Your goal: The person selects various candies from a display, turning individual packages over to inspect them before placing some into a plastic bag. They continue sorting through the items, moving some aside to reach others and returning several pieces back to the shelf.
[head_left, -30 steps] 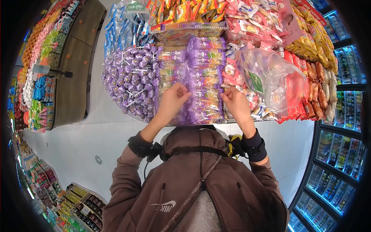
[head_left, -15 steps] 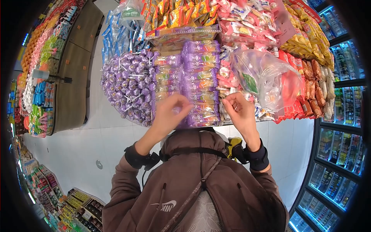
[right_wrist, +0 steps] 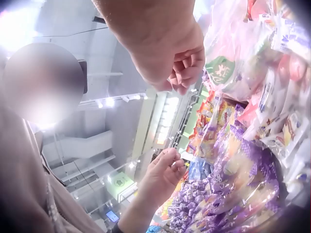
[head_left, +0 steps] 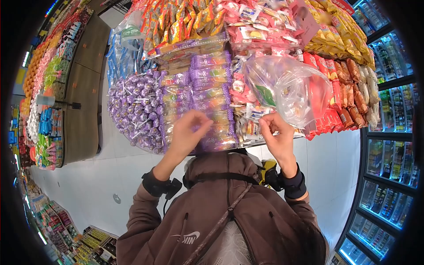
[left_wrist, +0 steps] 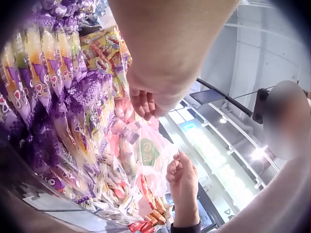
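Note:
In the head view my left hand (head_left: 189,129) hovers over clear-and-purple packs of jelly sticks (head_left: 210,85), its fingers loosely curled and thumb near the index finger. My right hand (head_left: 279,134) is raised over small white-and-red wrapped sweets (head_left: 254,111), fingers bent the same way. Nothing shows in either hand. Just beyond the right hand lies a clear plastic bag (head_left: 293,88) with a green print. The right wrist view has both the right hand (right_wrist: 177,68) and the left hand (right_wrist: 165,172) in the air beside the candy.
Purple-wrapped lollipops (head_left: 134,110) are heaped at the left of the display. Orange packets (head_left: 183,22) and pink packets (head_left: 265,24) fill the back, with red packets (head_left: 324,70) at the right. Lit drink coolers (head_left: 388,163) line the right side; another candy stand (head_left: 81,84) is at the left.
Both hands have come back toward the body from over the packs and stand farther right relative to the display. The display has shifted left in the head view.

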Tool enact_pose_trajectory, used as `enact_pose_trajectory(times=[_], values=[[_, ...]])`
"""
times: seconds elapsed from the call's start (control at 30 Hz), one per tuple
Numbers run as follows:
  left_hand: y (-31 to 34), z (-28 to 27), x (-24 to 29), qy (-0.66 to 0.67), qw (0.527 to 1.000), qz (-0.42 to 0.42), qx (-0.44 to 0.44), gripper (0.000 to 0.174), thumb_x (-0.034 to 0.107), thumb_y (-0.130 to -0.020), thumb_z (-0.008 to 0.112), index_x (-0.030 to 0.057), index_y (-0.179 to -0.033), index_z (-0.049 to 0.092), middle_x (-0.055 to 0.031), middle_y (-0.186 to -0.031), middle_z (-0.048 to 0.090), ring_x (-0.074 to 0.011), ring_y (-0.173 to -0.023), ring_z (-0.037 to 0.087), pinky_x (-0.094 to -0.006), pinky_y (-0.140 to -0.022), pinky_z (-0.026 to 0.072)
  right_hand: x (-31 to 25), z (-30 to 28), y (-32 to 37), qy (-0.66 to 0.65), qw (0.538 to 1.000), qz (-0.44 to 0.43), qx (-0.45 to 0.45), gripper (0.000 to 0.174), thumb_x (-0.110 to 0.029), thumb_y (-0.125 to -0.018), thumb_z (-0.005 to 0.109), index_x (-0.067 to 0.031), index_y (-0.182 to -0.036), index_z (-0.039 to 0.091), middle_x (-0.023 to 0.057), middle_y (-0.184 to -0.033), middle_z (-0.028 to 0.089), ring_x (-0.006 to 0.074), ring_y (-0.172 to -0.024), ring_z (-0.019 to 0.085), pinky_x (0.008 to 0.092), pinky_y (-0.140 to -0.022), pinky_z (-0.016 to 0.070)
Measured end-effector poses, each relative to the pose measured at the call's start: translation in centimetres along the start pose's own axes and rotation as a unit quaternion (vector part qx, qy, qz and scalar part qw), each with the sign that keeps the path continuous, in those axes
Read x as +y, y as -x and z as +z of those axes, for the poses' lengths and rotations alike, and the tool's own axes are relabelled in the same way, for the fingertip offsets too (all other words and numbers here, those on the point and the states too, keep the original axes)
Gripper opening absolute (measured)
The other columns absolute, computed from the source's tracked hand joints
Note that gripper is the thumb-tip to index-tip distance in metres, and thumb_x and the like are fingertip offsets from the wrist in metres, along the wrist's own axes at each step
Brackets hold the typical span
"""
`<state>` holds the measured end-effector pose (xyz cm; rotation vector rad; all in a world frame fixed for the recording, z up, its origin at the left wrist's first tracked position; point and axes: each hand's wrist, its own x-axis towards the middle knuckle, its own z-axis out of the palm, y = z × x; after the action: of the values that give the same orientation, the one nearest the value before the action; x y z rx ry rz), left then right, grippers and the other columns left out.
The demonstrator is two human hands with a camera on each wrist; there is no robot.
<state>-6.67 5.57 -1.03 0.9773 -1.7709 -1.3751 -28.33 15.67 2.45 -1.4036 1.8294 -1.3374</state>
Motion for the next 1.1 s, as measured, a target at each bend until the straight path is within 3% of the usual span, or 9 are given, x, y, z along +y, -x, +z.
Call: enact_pose_trajectory(times=[0.17,0.23,0.33,0.47,0.67,0.87,0.97,1.07,1.1], values=[[-1.4,0.7,-0.1,0.042,0.999,-0.014,0.02,0.011,-0.001,-0.079,0.061,0.0009,-0.084,0.052,-0.0022,-0.076,0.057,-0.0082,-0.069,0.056,-0.0208,-0.063,0.0445,1.1,-4.8,-2.9,0.042,0.991,-0.067,0.105,0.005,-0.005,-0.08,0.06,-0.0024,-0.083,0.058,0.0018,-0.062,0.056,0.0047,-0.051,0.047,0.0196,-0.046,0.0368],[-1.9,1.0,0.2,0.069,0.996,-0.041,0.036,0.01,0.003,-0.079,0.062,0.0013,-0.084,0.053,-0.0006,-0.076,0.057,-0.0072,-0.07,0.054,-0.0213,-0.065,0.0435,1.1,-6.3,-5.3,0.074,0.989,-0.063,0.111,0.008,-0.006,-0.079,0.06,-0.0011,-0.084,0.057,0.0058,-0.065,0.059,0.0093,-0.055,0.053,0.0227,-0.05,0.0411],[-2.4,1.6,0.2,0.082,0.996,-0.032,0.024,0.01,0.003,-0.079,0.061,0.0016,-0.084,0.053,-0.0001,-0.077,0.057,-0.0065,-0.071,0.054,-0.0207,-0.065,0.0433,4.2,-6.9,-8.7,0.086,0.996,-0.02,0.031,0.011,-0.006,-0.077,0.059,0.0009,-0.085,0.057,0.0129,-0.07,0.061,0.022,-0.062,0.06,0.0308,-0.056,0.0462],[-1.8,2.9,-0.4,0.077,0.996,-0.036,0.012,0.01,0.004,-0.08,0.061,0.0013,-0.085,0.053,-0.0002,-0.078,0.057,-0.0062,-0.073,0.054,-0.0204,-0.066,0.0436,8.3,-5.6,-10.9,0.232,0.971,-0.06,-0.018,0.014,-0.007,-0.072,0.057,0.0011,-0.083,0.059,0.0207,-0.08,0.061,0.0371,-0.074,0.059,0.0416,-0.067,0.0465],[-0.9,3.5,0.0,0.036,0.998,-0.058,0.008,0.008,0.001,-0.082,0.058,0.0007,-0.085,0.051,-0.0026,-0.078,0.056,-0.009,-0.072,0.056,-0.0209,-0.065,0.0449,12.0,-4.0,-13.1,0.327,0.934,-0.142,-0.017,0.021,-0.021,-0.074,0.053,-0.0034,-0.081,0.063,0.0185,-0.08,0.062,0.0351,-0.074,0.06,0.0431,-0.069,0.0462],[0.0,4.5,0.1,0.064,0.996,-0.053,0.031,0.008,0.004,-0.081,0.059,0.0007,-0.086,0.053,-0.001,-0.077,0.058,-0.0068,-0.07,0.055,-0.0207,-0.064,0.044,10.3,-3.9,-12.6,0.387,0.917,-0.078,-0.05,0.024,-0.025,-0.074,0.051,-0.0053,-0.079,0.064,0.0174,-0.081,0.062,0.0345,-0.074,0.06,0.0434,-0.069,0.0463],[0.3,4.9,-0.6,0.073,0.996,-0.051,0.027,0.008,0.005,-0.082,0.059,0.0007,-0.086,0.053,-0.0011,-0.078,0.058,-0.007,-0.07,0.056,-0.021,-0.064,0.0444,10.8,-4.0,-12.4,0.388,0.913,-0.116,-0.051,0.023,-0.022,-0.074,0.052,-0.0047,-0.079,0.065,0.0176,-0.08,0.062,0.0337,-0.074,0.06,0.0437,-0.066,0.0469],[0.4,5.1,-0.3,0.053,0.996,-0.067,0.032,0.009,0.005,-0.081,0.059,0.0011,-0.087,0.054,-0.0012,-0.079,0.059,-0.0073,-0.071,0.056,-0.0212,-0.065,0.0447,6.8,-5.8,-11.0,0.368,0.927,-0.001,-0.068,0.017,-0.017,-0.075,0.053,-0.0027,-0.081,0.062,0.0169,-0.078,0.062,0.0337,-0.072,0.061,0.0414,-0.063,0.0481],[0.4,5.2,-0.2,0.054,0.996,-0.067,0.032,0.009,0.005,-0.082,0.059,0.001,-0.087,0.054,-0.0013,-0.079,0.059,-0.0073,-0.071,0.056,-0.0213,-0.065,0.0448,6.2,-6.4,-10.2,0.306,0.951,-0.031,-0.037,0.015,-0.014,-0.076,0.053,-0.0017,-0.082,0.059,0.0168,-0.077,0.062,0.0331,-0.07,0.061,0.04,-0.061,0.0484]])
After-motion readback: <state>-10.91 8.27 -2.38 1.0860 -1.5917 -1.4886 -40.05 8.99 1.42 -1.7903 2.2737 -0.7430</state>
